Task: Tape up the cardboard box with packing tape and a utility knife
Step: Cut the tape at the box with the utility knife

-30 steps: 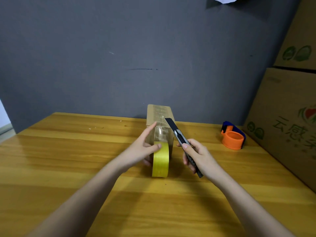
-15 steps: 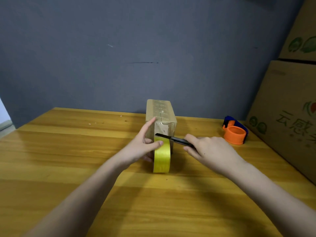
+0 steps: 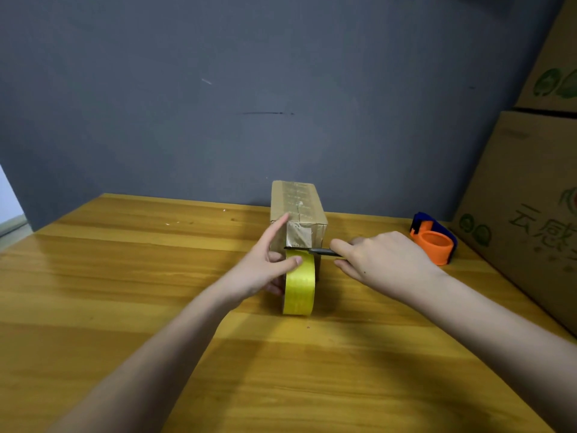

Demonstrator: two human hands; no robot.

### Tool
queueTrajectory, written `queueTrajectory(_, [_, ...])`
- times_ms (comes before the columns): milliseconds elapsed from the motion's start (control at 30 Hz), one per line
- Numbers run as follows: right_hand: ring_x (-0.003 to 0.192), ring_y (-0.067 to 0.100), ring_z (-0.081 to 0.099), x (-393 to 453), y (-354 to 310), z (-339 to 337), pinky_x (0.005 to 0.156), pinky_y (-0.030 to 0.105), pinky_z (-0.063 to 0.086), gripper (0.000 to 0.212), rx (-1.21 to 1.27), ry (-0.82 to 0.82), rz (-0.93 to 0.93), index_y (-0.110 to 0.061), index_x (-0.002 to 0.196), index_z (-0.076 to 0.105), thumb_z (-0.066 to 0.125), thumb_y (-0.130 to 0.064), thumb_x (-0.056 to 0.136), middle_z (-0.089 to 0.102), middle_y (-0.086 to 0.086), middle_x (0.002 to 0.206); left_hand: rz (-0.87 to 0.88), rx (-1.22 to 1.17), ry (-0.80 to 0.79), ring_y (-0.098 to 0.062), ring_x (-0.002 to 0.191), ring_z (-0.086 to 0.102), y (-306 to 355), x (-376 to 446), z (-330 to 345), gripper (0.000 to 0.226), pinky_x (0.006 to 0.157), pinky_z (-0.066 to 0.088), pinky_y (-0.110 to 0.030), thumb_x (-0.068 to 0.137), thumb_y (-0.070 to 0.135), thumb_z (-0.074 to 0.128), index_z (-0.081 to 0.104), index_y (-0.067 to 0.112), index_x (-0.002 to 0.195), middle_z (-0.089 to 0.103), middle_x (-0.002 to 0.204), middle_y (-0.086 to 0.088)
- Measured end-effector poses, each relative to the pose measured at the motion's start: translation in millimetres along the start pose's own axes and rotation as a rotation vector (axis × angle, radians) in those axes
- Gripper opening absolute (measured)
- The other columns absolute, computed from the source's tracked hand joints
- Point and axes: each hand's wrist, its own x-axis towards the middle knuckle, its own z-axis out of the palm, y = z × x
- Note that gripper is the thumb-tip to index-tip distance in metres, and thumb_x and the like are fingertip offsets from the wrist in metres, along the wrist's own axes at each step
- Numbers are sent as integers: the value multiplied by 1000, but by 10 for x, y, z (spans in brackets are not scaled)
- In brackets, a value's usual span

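Knife [image 3: 312,250] pinched in right hand [image 3: 384,264] crosses tape between box [image 3: 299,214] and roll [image 3: 298,285], which left hand [image 3: 262,270] grips.

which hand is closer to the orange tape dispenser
Right. The right hand, gripping the utility knife, sits just left of the orange tape dispenser; the left hand holds the yellow tape roll, farther left.
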Motion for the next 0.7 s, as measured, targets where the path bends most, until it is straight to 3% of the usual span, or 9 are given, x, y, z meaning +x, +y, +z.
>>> queueTrajectory(267, [66,27,60,-25,1,13,45,29,31,31,-29,15,-4,-19,113,42,23,-40,101,62,3,90,-7,11,9,-15,72,57,19,-3,-1,78,58,54,-26,88,28,63,12,57,140,63,78,-5])
queueTrajectory(400, [66,27,62,-103,6,-1,48,31,36,31,-26,39,18,-19,111,41,22,-41,101,60,3,90,-19,22,2,-17,76,60,36,-14,-4,80,61,54,-29,87,29,63,11,57,140,68,91,-11])
queueTrajectory(500, [57,26,54,-93,-28,-30,41,28,28,29,-46,48,38,-18,109,42,24,-40,101,60,4,87,-25,22,10,-21,78,59,42,-19,-5,79,61,54,-30,87,29,63,11,57,139,67,100,-22])
queueTrajectory(567, [49,25,46,-83,-48,-9,38,25,21,27,-85,19,47,-18,104,44,29,-40,100,59,4,79,-27,25,10,-22,79,58,45,-21,-3,79,61,54,-29,87,29,63,11,58,139,66,106,-25])
queueTrajectory(700, [33,21,26,-67,-28,10,33,19,14,21,-142,28,50,-17,87,52,57,-37,90,52,3,55,-30,30,9,-22,77,56,44,-20,-2,79,60,54,-28,87,29,63,11,59,139,66,103,-26])
